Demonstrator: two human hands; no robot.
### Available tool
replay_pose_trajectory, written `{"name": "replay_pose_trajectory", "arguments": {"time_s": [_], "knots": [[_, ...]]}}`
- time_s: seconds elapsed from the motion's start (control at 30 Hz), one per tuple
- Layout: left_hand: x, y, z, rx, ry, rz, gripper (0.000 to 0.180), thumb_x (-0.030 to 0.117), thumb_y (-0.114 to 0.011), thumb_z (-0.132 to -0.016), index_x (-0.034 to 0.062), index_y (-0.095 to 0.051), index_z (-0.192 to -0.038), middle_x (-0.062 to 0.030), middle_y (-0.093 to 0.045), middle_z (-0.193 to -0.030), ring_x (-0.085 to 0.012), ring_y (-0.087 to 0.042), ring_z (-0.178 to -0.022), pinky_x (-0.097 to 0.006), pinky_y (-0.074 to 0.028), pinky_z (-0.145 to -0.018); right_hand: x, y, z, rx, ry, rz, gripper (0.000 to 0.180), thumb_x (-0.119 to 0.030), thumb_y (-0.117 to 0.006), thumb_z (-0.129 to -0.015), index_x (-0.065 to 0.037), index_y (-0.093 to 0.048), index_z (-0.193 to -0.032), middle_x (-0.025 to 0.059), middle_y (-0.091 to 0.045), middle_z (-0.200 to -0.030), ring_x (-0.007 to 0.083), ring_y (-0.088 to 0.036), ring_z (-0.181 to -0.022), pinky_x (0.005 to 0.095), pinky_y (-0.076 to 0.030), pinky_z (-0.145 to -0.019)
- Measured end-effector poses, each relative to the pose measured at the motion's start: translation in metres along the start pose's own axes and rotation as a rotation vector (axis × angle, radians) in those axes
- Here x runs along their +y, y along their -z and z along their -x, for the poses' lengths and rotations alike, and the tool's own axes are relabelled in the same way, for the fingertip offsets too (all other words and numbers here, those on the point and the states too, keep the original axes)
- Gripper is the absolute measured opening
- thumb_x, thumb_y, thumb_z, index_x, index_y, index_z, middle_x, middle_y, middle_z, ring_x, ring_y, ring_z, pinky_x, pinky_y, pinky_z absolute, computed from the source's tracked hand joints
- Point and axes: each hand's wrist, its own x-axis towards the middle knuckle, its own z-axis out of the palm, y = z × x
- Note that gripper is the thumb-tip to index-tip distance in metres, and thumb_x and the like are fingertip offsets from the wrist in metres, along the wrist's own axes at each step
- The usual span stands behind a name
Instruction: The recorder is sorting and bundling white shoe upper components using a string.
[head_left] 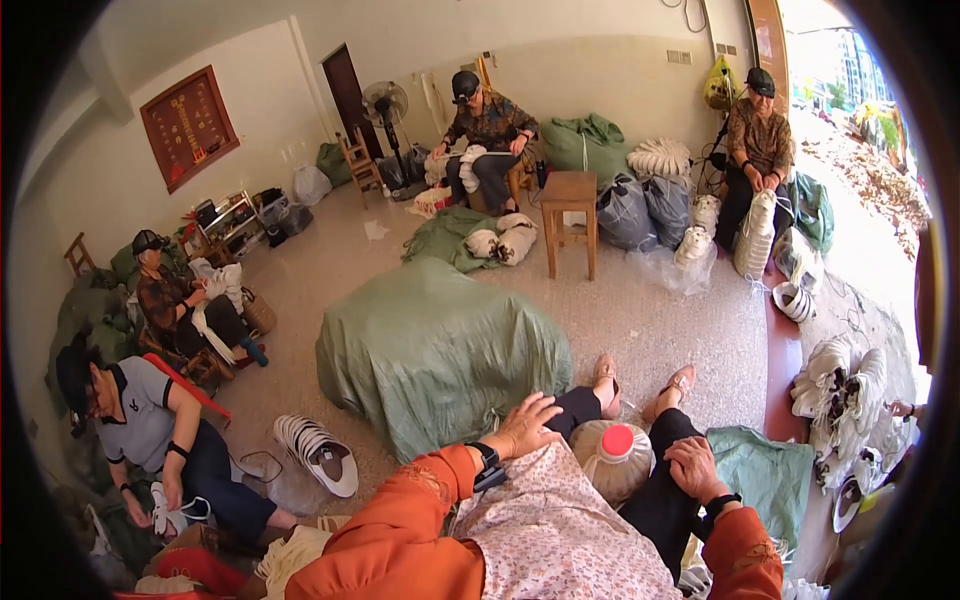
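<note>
My left hand (525, 425) is held over my left thigh with its fingers spread and nothing in it. My right hand (693, 468) rests on my right knee, fingers loosely bent over the dark trouser cloth, holding nothing I can see. Between my legs stands a clear plastic jar (612, 478) with a red lid and pale contents; neither hand touches it. Just beyond my left hand lies a large bundle covered in green sheeting (440, 345).
Nested white shoes (318, 455) lie on the floor at left. A wooden stool (570, 215) stands beyond the bundle. Green cloth (765, 480) and a heap of pale shoes (840, 395) are at right. Several people sit working around the room, among stuffed bags (627, 210) and a fan (385, 105).
</note>
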Motion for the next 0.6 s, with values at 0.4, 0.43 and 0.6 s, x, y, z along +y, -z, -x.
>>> {"name": "replay_pose_trajectory", "arguments": {"time_s": [0.4,0.43,0.6], "knots": [[0.013,0.007,-0.004,0.018,0.128,0.070,0.056,0.047,-0.066,-0.079,0.0172,-0.055,-0.125,-0.0082,-0.042,-0.140,-0.0294,-0.026,-0.137,-0.048,-0.026,-0.109,-0.006,0.001,-0.011,-0.017,-0.011,0.027,0.015,-0.011,-0.055,-0.072,-0.008,-0.066,-0.081,0.0062,-0.068,-0.091,0.0231,-0.061,-0.100,0.0402,-0.040,-0.095],[0.014,0.005,-0.005,0.025,0.122,0.077,0.056,0.047,-0.067,-0.079,0.0176,-0.055,-0.125,-0.0080,-0.042,-0.140,-0.0293,-0.026,-0.137,-0.048,-0.026,-0.109,-0.005,0.003,-0.009,-0.015,-0.017,0.031,0.015,-0.011,-0.055,-0.072,-0.008,-0.066,-0.081,0.0062,-0.068,-0.091,0.0231,-0.061,-0.100,0.0402,-0.040,-0.095],[0.017,0.005,0.001,0.058,0.142,0.102,0.054,0.044,-0.068,-0.077,0.0166,-0.057,-0.121,-0.0072,-0.044,-0.139,-0.0278,-0.027,-0.136,-0.048,-0.026,-0.107,-0.006,0.001,-0.008,-0.030,0.004,0.022,0.015,-0.011,-0.055,-0.072,-0.008,-0.066,-0.081,0.0053,-0.068,-0.091,0.0227,-0.061,-0.101,0.0404,-0.040,-0.095]]}}
